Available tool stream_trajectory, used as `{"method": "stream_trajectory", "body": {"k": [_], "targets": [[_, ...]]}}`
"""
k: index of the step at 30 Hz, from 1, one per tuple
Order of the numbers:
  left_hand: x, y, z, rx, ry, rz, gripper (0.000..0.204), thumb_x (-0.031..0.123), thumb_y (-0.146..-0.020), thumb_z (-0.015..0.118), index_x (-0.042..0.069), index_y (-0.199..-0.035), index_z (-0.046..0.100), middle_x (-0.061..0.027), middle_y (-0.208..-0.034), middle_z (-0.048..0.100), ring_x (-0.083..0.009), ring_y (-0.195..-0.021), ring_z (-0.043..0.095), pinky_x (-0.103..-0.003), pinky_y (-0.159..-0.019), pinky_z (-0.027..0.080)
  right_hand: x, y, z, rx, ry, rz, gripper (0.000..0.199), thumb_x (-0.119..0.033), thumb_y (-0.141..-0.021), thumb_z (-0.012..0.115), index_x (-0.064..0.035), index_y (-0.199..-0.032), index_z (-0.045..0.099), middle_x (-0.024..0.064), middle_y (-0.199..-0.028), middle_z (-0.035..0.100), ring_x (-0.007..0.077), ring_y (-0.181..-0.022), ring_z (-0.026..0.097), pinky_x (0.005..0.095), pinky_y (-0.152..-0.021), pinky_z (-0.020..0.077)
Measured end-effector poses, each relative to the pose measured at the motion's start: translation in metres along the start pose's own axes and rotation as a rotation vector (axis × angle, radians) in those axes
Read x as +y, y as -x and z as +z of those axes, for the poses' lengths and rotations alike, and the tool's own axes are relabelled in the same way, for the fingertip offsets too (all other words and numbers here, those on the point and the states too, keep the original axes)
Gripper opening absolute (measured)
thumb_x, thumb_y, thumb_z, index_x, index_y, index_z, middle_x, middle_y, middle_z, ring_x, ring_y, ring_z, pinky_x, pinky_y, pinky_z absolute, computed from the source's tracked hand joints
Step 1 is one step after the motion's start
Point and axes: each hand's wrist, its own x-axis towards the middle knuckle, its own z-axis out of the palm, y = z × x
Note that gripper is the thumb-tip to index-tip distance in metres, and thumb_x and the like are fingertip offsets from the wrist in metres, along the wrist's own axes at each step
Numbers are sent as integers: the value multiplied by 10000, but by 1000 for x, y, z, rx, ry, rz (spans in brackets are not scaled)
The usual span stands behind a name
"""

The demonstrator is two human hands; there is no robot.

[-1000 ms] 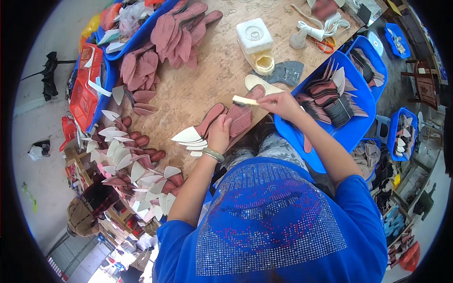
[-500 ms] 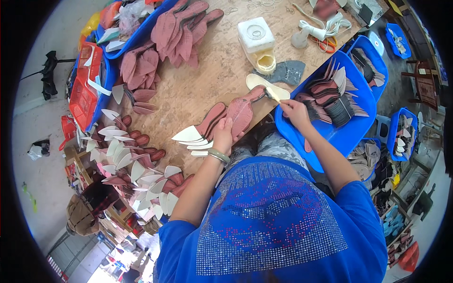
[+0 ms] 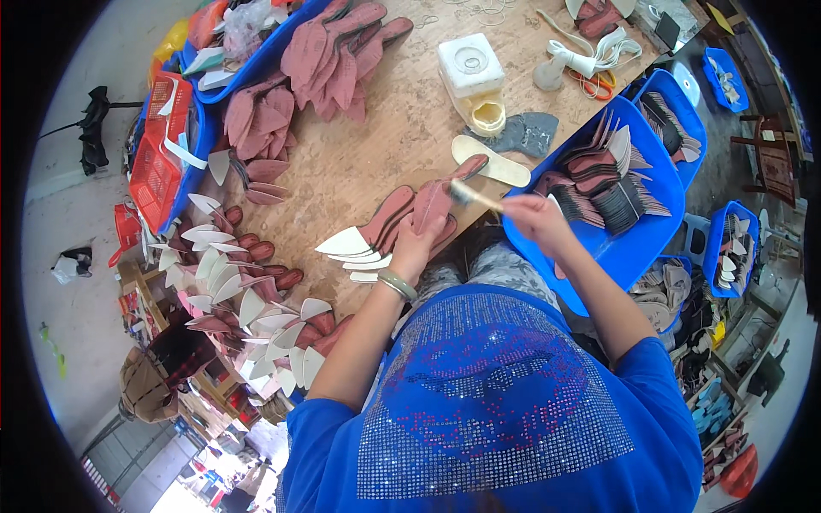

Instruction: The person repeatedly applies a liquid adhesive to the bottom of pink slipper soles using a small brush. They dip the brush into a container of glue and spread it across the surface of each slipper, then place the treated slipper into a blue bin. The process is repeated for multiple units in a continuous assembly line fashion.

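Brush (image 3: 469,196) work has come back to the maroon insole pieces (image 3: 419,214): a second ago the right hand (image 3: 534,214) was out by the pale insole (image 3: 492,161) near the glue tub (image 3: 472,73), and now, closed around the handle, it holds the bristles over the top piece. The left hand (image 3: 421,244) stays pressed flat, fingers spread, on the fanned stack at the near edge of the table (image 3: 376,145), so I judge the brush freshly loaded and the next coat starting.
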Motion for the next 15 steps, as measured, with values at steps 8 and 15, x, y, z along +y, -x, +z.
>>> {"method": "stream_trajectory", "body": {"k": [8, 15], "targets": [[20, 11, 0, 114, -843, 204, 591, 309, -897, 562, -82, -1293, 365, -306, -1153, 555, -416, -1043, 569, -432, -915, 432, -52, -90, -37, 546, 1283, -582, 216, -272, -843, 583, -120, -926, 713, 113, -758, 683, 291, -663, 656, 380, -599, 527], [32, 9, -8, 43, -833, 48, 413, 307, -947, 422, -69, -1077, 531, -268, -867, 641, -410, -896, 613, -473, -815, 442, -76, -121, -23, 455, 1685, -603, 189, -224, -805, 540, -122, -799, 699, 133, -718, 663, 296, -676, 661, 423, -614, 529]]}}
